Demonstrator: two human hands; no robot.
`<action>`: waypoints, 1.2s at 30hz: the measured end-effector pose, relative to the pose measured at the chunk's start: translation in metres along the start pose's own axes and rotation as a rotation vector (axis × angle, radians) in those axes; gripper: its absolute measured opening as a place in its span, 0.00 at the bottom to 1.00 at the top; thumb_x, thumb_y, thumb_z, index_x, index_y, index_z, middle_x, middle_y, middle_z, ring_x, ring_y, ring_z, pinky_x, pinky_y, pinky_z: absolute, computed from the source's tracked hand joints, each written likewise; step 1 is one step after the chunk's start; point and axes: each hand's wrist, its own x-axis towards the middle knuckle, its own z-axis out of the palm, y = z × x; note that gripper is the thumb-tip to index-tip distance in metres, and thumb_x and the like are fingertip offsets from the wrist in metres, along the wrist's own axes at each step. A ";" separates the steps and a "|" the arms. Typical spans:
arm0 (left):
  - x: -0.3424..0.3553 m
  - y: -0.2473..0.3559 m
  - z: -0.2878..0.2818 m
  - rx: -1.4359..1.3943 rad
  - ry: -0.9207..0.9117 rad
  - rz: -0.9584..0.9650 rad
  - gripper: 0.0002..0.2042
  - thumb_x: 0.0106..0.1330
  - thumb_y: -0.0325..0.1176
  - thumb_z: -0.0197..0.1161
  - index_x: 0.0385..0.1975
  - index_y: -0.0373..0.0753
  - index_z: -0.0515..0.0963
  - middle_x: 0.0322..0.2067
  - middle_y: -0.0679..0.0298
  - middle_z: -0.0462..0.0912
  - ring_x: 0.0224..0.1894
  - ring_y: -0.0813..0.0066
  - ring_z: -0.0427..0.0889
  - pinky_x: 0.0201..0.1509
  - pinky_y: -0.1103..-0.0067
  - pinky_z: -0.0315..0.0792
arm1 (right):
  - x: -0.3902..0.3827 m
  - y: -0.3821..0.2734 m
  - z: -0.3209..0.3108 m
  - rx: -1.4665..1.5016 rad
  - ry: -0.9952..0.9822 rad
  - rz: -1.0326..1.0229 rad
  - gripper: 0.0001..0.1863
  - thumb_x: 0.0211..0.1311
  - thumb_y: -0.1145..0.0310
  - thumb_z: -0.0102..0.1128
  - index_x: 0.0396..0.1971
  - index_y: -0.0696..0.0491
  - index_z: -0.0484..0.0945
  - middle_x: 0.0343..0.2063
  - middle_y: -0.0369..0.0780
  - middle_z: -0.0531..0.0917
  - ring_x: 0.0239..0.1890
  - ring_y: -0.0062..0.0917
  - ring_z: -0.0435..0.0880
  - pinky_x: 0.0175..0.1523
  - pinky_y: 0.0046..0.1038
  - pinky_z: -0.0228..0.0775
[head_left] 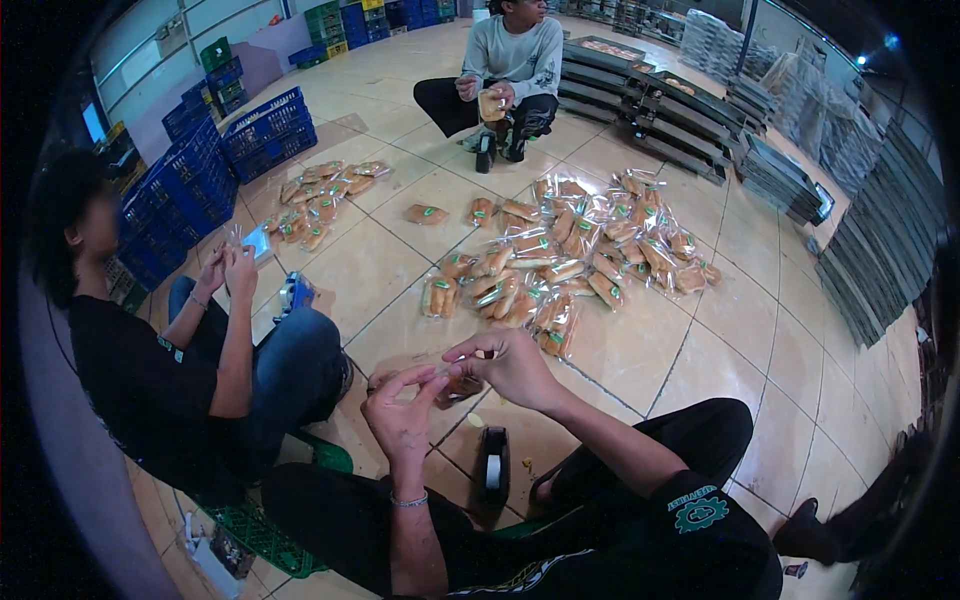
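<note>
Over the tiled floor (pixel 390 245), we've got both hands up in front of us with the fingertips almost meeting. Our left hand (pixel 398 398) has its grip pinched nearly closed, thumb to finger, on a little bit of clear film (pixel 443 370), and our right hand (pixel 512 368) has a similar tight grip on the same bit. So yeah, the film sits right between the two hands. Just beneath, partly hidden by our fingers, there's a bread pack (pixel 463 387); we honestly can't tell if the film belongs to its bag. Between our legs a black tape dispenser (pixel 495 438) with a white roll sits on the floor. Out in front of us is a big messy pile of bagged bread (pixel 585 240), plus a smaller pile (pixel 320 195) off to the left near some blue crates (pixel 270 135). One co-worker (pixel 150 375) sits to our left, hands raised, and another (pixel 515 60) squats beyond the big pile, holding some bread (pixel 492 104).
</note>
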 end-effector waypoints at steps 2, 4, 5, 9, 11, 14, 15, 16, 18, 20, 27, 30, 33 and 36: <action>0.000 -0.004 0.004 -0.022 0.106 -0.018 0.11 0.49 0.22 0.73 0.33 0.34 0.85 0.29 0.60 0.86 0.36 0.68 0.82 0.47 0.74 0.73 | 0.005 0.014 0.002 -0.554 0.074 -0.508 0.11 0.49 0.71 0.71 0.35 0.52 0.84 0.30 0.37 0.81 0.38 0.29 0.74 0.46 0.30 0.66; -0.004 -0.011 0.008 -0.014 0.106 -0.028 0.10 0.49 0.23 0.73 0.32 0.34 0.84 0.29 0.60 0.85 0.37 0.67 0.81 0.48 0.73 0.71 | 0.004 0.018 0.010 -0.686 0.095 -0.569 0.11 0.50 0.70 0.69 0.35 0.52 0.81 0.33 0.39 0.78 0.40 0.33 0.72 0.46 0.32 0.66; -0.005 -0.012 0.009 -0.007 0.105 -0.037 0.08 0.49 0.23 0.73 0.30 0.35 0.83 0.28 0.60 0.84 0.37 0.65 0.80 0.48 0.71 0.69 | 0.003 0.020 0.014 -0.820 0.119 -0.628 0.12 0.51 0.68 0.66 0.35 0.53 0.78 0.35 0.41 0.74 0.43 0.37 0.70 0.46 0.34 0.66; -0.005 -0.002 0.006 0.333 0.025 0.110 0.07 0.51 0.25 0.72 0.28 0.36 0.80 0.29 0.60 0.81 0.37 0.62 0.77 0.48 0.69 0.67 | 0.005 0.029 0.009 -0.977 0.033 -0.584 0.12 0.56 0.64 0.62 0.36 0.54 0.75 0.39 0.42 0.69 0.46 0.39 0.68 0.47 0.35 0.66; -0.009 -0.005 0.002 0.402 -0.068 0.006 0.07 0.53 0.27 0.72 0.28 0.37 0.79 0.31 0.60 0.79 0.37 0.59 0.74 0.49 0.66 0.67 | 0.007 0.029 0.005 -1.077 -0.036 -0.623 0.11 0.59 0.62 0.59 0.34 0.55 0.75 0.42 0.43 0.69 0.47 0.39 0.68 0.48 0.36 0.66; -0.008 -0.016 -0.004 0.379 -0.110 0.017 0.08 0.55 0.28 0.72 0.30 0.37 0.79 0.36 0.61 0.81 0.41 0.64 0.77 0.51 0.69 0.70 | 0.007 0.029 -0.009 -1.025 -0.127 -0.484 0.13 0.61 0.59 0.61 0.32 0.55 0.75 0.42 0.42 0.71 0.48 0.38 0.68 0.49 0.35 0.66; -0.009 -0.029 -0.007 0.379 -0.103 0.020 0.08 0.55 0.28 0.72 0.30 0.37 0.79 0.36 0.61 0.81 0.41 0.64 0.77 0.51 0.69 0.70 | 0.008 0.030 -0.013 -1.027 -0.127 -0.491 0.13 0.61 0.59 0.61 0.32 0.55 0.75 0.42 0.42 0.71 0.48 0.38 0.68 0.49 0.35 0.66; -0.009 -0.045 -0.009 -0.053 -0.204 -0.154 0.08 0.57 0.29 0.72 0.31 0.36 0.79 0.37 0.62 0.82 0.43 0.68 0.78 0.51 0.71 0.71 | 0.011 0.031 -0.016 -0.886 -0.201 -0.492 0.15 0.63 0.57 0.61 0.32 0.55 0.75 0.41 0.41 0.72 0.48 0.35 0.70 0.48 0.34 0.66; -0.007 -0.059 -0.007 -0.490 -0.298 -0.315 0.08 0.59 0.31 0.72 0.32 0.36 0.80 0.38 0.63 0.83 0.45 0.71 0.79 0.50 0.73 0.73 | 0.019 0.039 -0.018 -0.746 -0.274 -0.491 0.17 0.64 0.55 0.61 0.31 0.56 0.75 0.40 0.41 0.74 0.47 0.32 0.72 0.48 0.33 0.66; -0.002 -0.060 -0.002 -0.816 -0.358 -0.699 0.07 0.63 0.31 0.70 0.32 0.35 0.81 0.40 0.63 0.84 0.45 0.77 0.80 0.49 0.77 0.75 | 0.024 0.053 -0.015 -0.291 -0.326 -0.133 0.16 0.65 0.57 0.61 0.35 0.57 0.77 0.37 0.44 0.78 0.43 0.33 0.78 0.46 0.33 0.70; -0.006 -0.074 0.010 -0.922 -0.087 -0.768 0.02 0.60 0.24 0.67 0.30 0.35 0.80 0.40 0.59 0.85 0.43 0.76 0.82 0.50 0.78 0.75 | 0.011 0.049 0.016 -0.281 -0.069 -0.260 0.18 0.64 0.59 0.63 0.47 0.56 0.76 0.43 0.43 0.81 0.47 0.32 0.83 0.48 0.34 0.75; -0.002 -0.069 0.004 -0.934 -0.036 -0.663 0.04 0.61 0.25 0.67 0.32 0.35 0.80 0.42 0.59 0.84 0.44 0.74 0.82 0.52 0.77 0.74 | 0.008 0.034 0.005 -0.501 -0.323 -0.432 0.23 0.61 0.58 0.66 0.52 0.54 0.76 0.43 0.45 0.81 0.46 0.37 0.83 0.48 0.34 0.75; 0.001 -0.053 0.007 -0.893 -0.091 -0.548 0.08 0.62 0.28 0.68 0.38 0.35 0.80 0.44 0.58 0.83 0.45 0.75 0.81 0.52 0.78 0.74 | 0.011 0.030 -0.004 -0.496 -0.323 -0.404 0.24 0.58 0.58 0.69 0.52 0.52 0.78 0.41 0.45 0.81 0.43 0.38 0.83 0.48 0.34 0.74; 0.000 -0.050 0.004 -0.765 -0.219 -0.533 0.10 0.66 0.31 0.65 0.44 0.36 0.78 0.47 0.58 0.82 0.49 0.73 0.81 0.55 0.76 0.74 | 0.013 0.025 -0.012 -0.504 -0.302 -0.375 0.22 0.57 0.58 0.70 0.50 0.51 0.81 0.39 0.43 0.83 0.42 0.37 0.83 0.47 0.34 0.74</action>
